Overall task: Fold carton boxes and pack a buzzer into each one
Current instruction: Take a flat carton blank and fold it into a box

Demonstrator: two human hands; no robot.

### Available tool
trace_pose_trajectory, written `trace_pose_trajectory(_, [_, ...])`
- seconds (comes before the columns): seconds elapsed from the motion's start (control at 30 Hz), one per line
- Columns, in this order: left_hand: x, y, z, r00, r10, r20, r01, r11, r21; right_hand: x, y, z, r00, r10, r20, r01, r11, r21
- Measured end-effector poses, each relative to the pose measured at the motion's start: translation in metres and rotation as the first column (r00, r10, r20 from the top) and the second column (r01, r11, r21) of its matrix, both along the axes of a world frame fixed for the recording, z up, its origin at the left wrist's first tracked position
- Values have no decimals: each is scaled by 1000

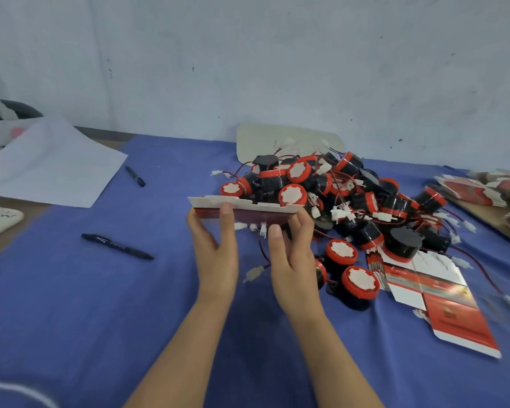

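A flat red-and-white carton blank (pixel 256 209) is held nearly edge-on above the blue cloth, in front of the buzzer pile. My left hand (pixel 215 251) pinches its left part, thumb on the near face. My right hand (pixel 292 251) grips its right end, thumb up and fingers behind. A heap of black-and-red buzzers (pixel 351 198) with red wires and white plugs lies behind and to the right. Two buzzers (pixel 359 282) sit apart, close to my right hand. More flat cartons (pixel 442 298) lie fanned out at the right.
Two black pens (pixel 117 246) (pixel 135 176) lie on the blue cloth (pixel 100 304) at the left, near a white paper sheet (pixel 50 166). A stack of carton blanks (pixel 483 187) sits at the far right. A pale flat plate (pixel 265 139) leans at the wall.
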State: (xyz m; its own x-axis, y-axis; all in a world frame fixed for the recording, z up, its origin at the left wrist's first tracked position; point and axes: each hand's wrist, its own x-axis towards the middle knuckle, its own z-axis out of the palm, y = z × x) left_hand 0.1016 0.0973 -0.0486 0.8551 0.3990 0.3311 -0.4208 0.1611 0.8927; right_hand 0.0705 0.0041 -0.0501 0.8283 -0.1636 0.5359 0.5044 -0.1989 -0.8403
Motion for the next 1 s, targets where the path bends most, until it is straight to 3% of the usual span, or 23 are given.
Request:
trace_pose_trajectory(0.17, [-2, 0, 3, 997, -2, 76, 3, 1000, -23, 1, 0, -4, 998, 21, -56, -20, 1000, 14])
trace_pose_trajectory(0.33, [-1, -1, 1, 998, -27, 58, 27, 1000, 1, 3, 1, -4, 996, 30, -84, -23, 996, 91])
trace_pose_trajectory(0.43, [3, -1, -4, 1000, -15, 24, 14, 1000, 20, 2, 1, -2, 994, 34, -100, -12, 977, 213])
trace_pose_trajectory(0.63, [-1, -9, -8, 993, 82, 89, -102, 964, 247, 1, -13, 7, 994, -46, -98, 76, 938, 339])
trace_pose_trajectory(0.77, [-4, -9, -12, 995, 54, 80, -78, 938, 337, 3, -24, 8, 990, -126, -58, 137, 952, 273])
trace_pose_trajectory(0.9, [-5, -8, -10, 999, -14, 34, 2, 943, 332, 2, -19, 4, 993, 25, -115, 6, 966, 259])
trace_pose_trajectory(1.0, [-5, -4, -6, 981, -180, 69, 145, 923, 355, 3, -21, 3, 985, 91, -149, -52, 967, 249])
